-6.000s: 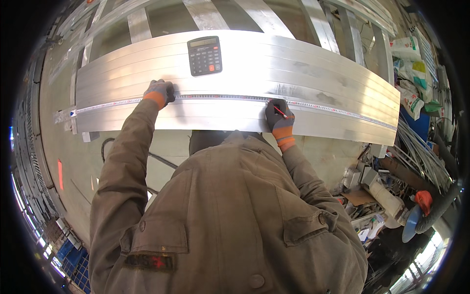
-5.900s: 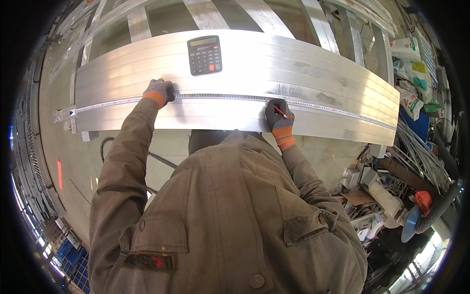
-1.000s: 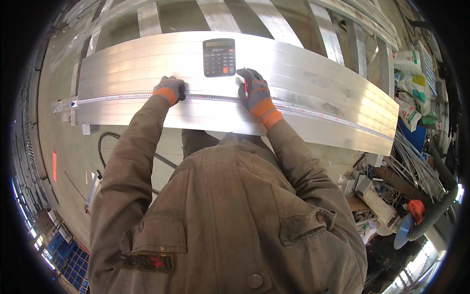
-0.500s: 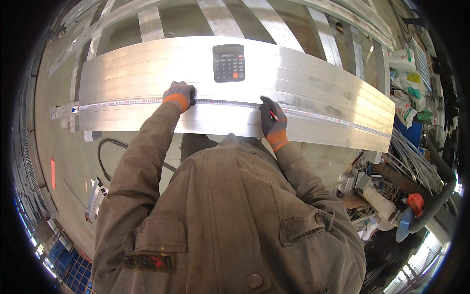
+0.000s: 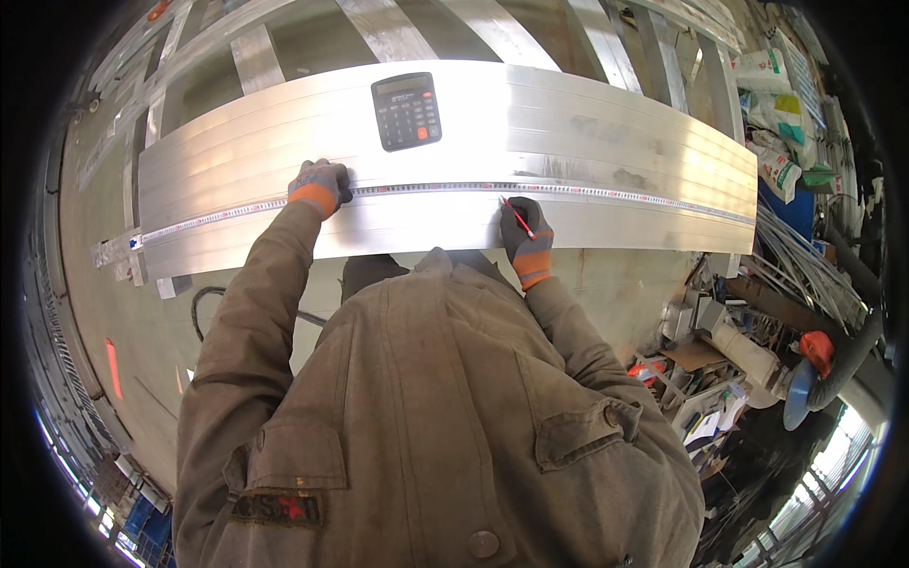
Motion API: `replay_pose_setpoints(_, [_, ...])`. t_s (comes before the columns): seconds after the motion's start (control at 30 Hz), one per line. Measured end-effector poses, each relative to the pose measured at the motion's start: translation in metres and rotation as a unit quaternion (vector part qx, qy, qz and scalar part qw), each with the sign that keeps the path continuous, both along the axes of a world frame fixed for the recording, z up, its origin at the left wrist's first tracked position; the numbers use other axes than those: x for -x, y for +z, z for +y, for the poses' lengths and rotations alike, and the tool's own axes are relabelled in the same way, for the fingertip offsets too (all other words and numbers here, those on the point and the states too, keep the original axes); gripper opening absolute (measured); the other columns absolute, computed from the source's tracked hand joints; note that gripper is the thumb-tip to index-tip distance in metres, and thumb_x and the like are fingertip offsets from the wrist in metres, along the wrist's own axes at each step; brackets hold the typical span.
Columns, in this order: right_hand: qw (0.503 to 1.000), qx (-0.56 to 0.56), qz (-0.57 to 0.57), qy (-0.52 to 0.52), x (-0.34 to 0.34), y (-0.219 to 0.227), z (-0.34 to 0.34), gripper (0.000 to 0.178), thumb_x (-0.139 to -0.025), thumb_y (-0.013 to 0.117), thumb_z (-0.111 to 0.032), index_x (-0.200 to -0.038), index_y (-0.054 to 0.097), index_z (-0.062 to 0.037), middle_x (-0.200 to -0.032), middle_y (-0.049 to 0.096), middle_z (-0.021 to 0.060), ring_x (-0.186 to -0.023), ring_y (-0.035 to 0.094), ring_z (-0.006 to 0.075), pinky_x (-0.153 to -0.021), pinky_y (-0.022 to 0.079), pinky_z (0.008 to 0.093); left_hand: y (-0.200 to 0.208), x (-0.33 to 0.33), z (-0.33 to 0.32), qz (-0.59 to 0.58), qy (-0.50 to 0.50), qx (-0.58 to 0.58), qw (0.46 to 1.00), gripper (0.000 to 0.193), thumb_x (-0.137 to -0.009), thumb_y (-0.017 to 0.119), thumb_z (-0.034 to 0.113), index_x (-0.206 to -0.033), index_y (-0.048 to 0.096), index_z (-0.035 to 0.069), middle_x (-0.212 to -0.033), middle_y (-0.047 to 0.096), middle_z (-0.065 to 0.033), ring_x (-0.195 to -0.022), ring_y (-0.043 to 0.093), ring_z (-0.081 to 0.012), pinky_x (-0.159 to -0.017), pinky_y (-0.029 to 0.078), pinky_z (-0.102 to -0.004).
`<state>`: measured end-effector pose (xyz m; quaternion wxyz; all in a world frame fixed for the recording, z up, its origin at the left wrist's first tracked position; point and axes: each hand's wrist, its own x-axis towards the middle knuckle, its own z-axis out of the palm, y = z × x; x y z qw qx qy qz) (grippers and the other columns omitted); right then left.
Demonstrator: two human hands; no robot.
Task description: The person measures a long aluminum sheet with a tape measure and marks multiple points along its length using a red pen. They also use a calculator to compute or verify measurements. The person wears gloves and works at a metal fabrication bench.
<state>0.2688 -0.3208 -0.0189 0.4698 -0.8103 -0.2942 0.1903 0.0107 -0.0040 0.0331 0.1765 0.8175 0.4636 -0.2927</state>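
Several long silver metal profiles (image 5: 644, 151) lie side by side in front of me, forming a wide flat surface. A tape measure (image 5: 426, 188) is stretched along them from left to right. My left hand (image 5: 320, 186), in a grey and orange glove, has its fingers bent and presses on the tape left of the middle. My right hand (image 5: 526, 241), gloved alike, is closed around a slim red pencil (image 5: 518, 218). The pencil's tip points at the metal just below the tape. A black calculator (image 5: 407, 111) lies on the profiles beyond my hands.
Metal bars of a frame (image 5: 492, 33) extend beyond the profiles. White bags (image 5: 765, 71) stand at the far right. Thin rods (image 5: 805, 256), a grey hose (image 5: 857, 364) and mixed scrap crowd the right side. A dark cable (image 5: 201, 308) lies on the floor at left.
My right hand has drawn back below the tape and turned, so the pencil's tip now shows near the tape's lower edge. My left hand stays on the tape. The whole view has shifted and tilted.
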Motion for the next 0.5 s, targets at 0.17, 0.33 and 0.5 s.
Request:
replay_pose_setpoints(0.17, [1.000, -0.002, -0.004, 0.009, -0.001, 0.001, 0.004, 0.008, -0.101, 0.081, -0.008, -0.108, 0.079, -0.0049, -0.092, 0.081, 0.0132, -0.085, 0.078, 0.0181, -0.080, 0.062, 0.0344, -0.002, 0.000, 0.001, -0.003, 0.000, -0.005, 1.000, 0.021, -0.099, 0.088, 0.036, -0.118, 0.085, 0.028, -0.136, 0.073, -0.0042, -0.138, 0.062, -0.0332, -0.114, 0.057, -0.0475])
replay_pose_setpoints(0.33, [0.999, -0.025, -0.017, 0.035, -0.003, -0.004, 0.022, 0.007, -0.099, 0.080, -0.008, -0.106, 0.078, -0.0069, -0.093, 0.081, 0.0129, -0.085, 0.079, 0.0198, -0.081, 0.063, 0.0355, -0.007, 0.006, 0.002, -0.031, 0.007, -0.003, 0.999, 0.018, -0.098, 0.090, 0.035, -0.112, 0.085, 0.026, -0.132, 0.074, -0.0044, -0.134, 0.063, -0.0330, -0.113, 0.055, -0.0475])
replay_pose_setpoints(0.5, [0.995, 0.003, -0.065, 0.073, -0.006, -0.006, 0.032, 0.007, -0.099, 0.080, -0.013, -0.103, 0.075, -0.0094, -0.092, 0.079, 0.0141, -0.081, 0.078, 0.0277, -0.078, 0.063, 0.0396, -0.010, 0.007, 0.003, -0.036, 0.009, -0.006, 0.999, 0.017, -0.097, 0.090, 0.033, -0.111, 0.085, 0.026, -0.130, 0.075, -0.0046, -0.134, 0.063, -0.0329, -0.113, 0.055, -0.0475])
